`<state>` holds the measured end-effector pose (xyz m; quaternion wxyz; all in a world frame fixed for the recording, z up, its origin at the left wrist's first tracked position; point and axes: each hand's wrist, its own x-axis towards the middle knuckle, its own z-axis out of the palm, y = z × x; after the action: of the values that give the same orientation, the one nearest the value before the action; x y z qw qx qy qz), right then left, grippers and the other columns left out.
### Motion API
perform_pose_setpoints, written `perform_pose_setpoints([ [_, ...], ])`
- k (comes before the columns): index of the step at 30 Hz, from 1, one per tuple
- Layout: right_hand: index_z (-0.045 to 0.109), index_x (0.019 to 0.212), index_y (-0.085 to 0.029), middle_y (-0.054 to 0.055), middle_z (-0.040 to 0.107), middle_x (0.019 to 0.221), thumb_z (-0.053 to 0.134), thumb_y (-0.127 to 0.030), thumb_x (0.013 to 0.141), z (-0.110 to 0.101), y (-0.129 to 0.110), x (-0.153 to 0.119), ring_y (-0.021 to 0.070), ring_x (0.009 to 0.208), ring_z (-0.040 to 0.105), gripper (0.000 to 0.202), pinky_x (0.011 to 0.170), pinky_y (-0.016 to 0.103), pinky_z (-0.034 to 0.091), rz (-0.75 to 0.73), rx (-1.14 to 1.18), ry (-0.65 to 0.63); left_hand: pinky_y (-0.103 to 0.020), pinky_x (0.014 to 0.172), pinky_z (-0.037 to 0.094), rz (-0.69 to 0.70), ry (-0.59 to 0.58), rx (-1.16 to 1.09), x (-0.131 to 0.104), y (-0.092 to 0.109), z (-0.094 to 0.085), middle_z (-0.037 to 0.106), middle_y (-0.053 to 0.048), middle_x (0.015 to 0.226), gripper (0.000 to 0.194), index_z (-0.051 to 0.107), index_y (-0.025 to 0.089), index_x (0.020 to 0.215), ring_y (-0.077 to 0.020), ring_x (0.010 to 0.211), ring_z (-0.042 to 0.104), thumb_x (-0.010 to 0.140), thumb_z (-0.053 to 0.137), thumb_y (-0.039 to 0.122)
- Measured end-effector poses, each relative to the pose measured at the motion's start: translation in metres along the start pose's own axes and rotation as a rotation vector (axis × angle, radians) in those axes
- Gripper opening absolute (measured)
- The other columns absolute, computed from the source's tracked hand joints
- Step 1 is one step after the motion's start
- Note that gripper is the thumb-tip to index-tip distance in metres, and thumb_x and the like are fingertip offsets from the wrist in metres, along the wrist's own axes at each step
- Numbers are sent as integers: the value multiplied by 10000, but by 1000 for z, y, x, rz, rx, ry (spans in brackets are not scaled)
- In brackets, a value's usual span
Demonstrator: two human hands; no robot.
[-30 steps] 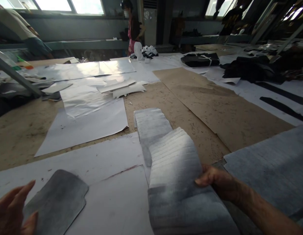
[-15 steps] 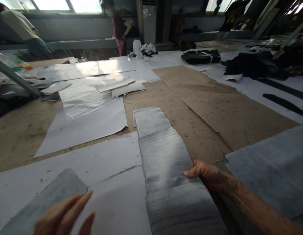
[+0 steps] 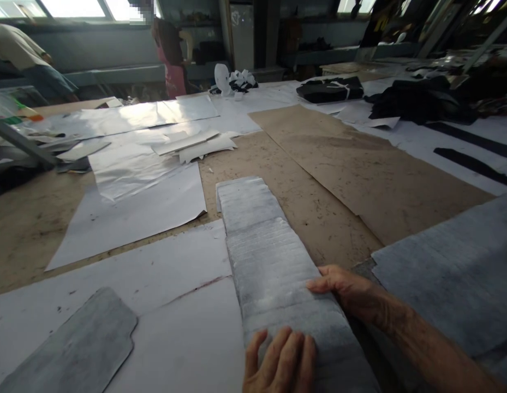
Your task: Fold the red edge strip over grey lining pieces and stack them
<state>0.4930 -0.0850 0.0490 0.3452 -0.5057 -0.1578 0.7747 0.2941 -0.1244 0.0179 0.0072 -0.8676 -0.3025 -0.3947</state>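
- big brown surface, pretty speckled with dark bits
- white paper sheets spread over the left part
- brown paper lying flat toward the right
- long grey stack, ridged on top, around the middle

Brown paper sheet, flat, right of centre | behind it, tied black bundle | farther right, black cloth heap, 2 black strips nearer | background left, 1 person leaning forward

Dim interior, harsh daylight from back windows, glare across far white sheeting.
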Motion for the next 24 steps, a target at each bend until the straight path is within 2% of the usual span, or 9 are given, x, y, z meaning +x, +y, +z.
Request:
perform_pose_setpoints([
  [6, 594, 994, -103, 67, 661, 808, 777, -539, 502, -1, 2, -13, 177, 709, 610, 682, 665, 259, 483, -148, 19, -58, -403, 1049, 215, -12, -266, -166, 0, 3, -19, 604, -99, 1116, 333, 517, 92, 1175, -212, 1106, 503, 858, 455, 171],
  [8, 600, 968, -105, 62, 647, 773, 685, -666, 529, 2, -1, -15, 162, 662, 596, 718, 606, 245, 478, -161, 6, -15, -423, 1044, 206, -22, -325, -189, 1, 3, -22, 579, -123, 1148, 368, 483, 74, 1206, -228, 1133, 477, 850, 448, 161],
  [10, 600, 958, -112, 59, 634, 752, 577, -734, 580, 7, -3, -19, 147, 611, 578, 729, 518, 227, 455, -209, -91, 117, -456, 1036, 201, -31, -343, -209, 0, 3, -22, 558, -145, 1164, 382, 458, 67, 1216, -243, 1149, 460, 841, 447, 140],
  [12, 594, 969, -123, 65, 637, 790, 610, -660, 600, 14, -1, -25, 150, 621, 584, 652, 485, 218, 444, -326, -310, 407, -514, 1026, 190, -26, -347, -228, -3, 3, -22, 528, -162, 1192, 410, 423, 87, 1232, -260, 1171, 437, 825, 459, 110],
  [14, 595, 965, -136, 70, 645, 852, 666, -478, 627, 19, 7, -34, 165, 684, 608, 486, 528, 227, 473, -494, -584, 742, -582, 1018, 156, -25, -333, -235, -6, 4, -20, 479, -180, 1240, 449, 380, 113, 1258, -272, 1185, 420, 818, 470, 103],
  [16, 605, 938, -143, 70, 652, 876, 629, -344, 677, 23, 23, -47, 172, 720, 621, 331, 581, 247, 505, -656, -810, 952, -627, 1013, 107, -32, -327, -231, -8, 5, -18, 412, -206, 1294, 502, 312, 118, 1308, -281, 1203, 396, 829, 464, 127],
  [18, 607, 931, -143, 68, 655, 869, 559, -280, 743, 26, 46, -62, 172, 725, 625, 238, 617, 271, 524, -764, -1001, 1024, -646, 1009, 72, -33, -317, -219, -10, 6, -16, 324, -229, 1350, 566, 230, 108, 1358, -296, 1239, 341, 842, 458, 154],
  [21, 580, 996, -132, 87, 638, 940, 511, -232, 797, 31, 85, -83, 195, 824, 614, 233, 723, 329, 531, -822, -1251, 1070, -658, 1000, 59, -34, -252, -190, -11, 6, -15, 212, -224, 1409, 653, 165, 120, 1394, -339, 1291, 221, 832, 495, 160],
  [24, 520, 1089, -108, 121, 599, 1018, 495, -214, 816, 36, 117, -93, 221, 935, 572, 294, 802, 378, 510, -813, -1369, 1081, -619, 1024, 96, 24, -172, -242, -12, -1, -21, 299, -201, 1367, 642, 207, 126, 1389, -318, 1264, 273, 822, 508, 129],
])
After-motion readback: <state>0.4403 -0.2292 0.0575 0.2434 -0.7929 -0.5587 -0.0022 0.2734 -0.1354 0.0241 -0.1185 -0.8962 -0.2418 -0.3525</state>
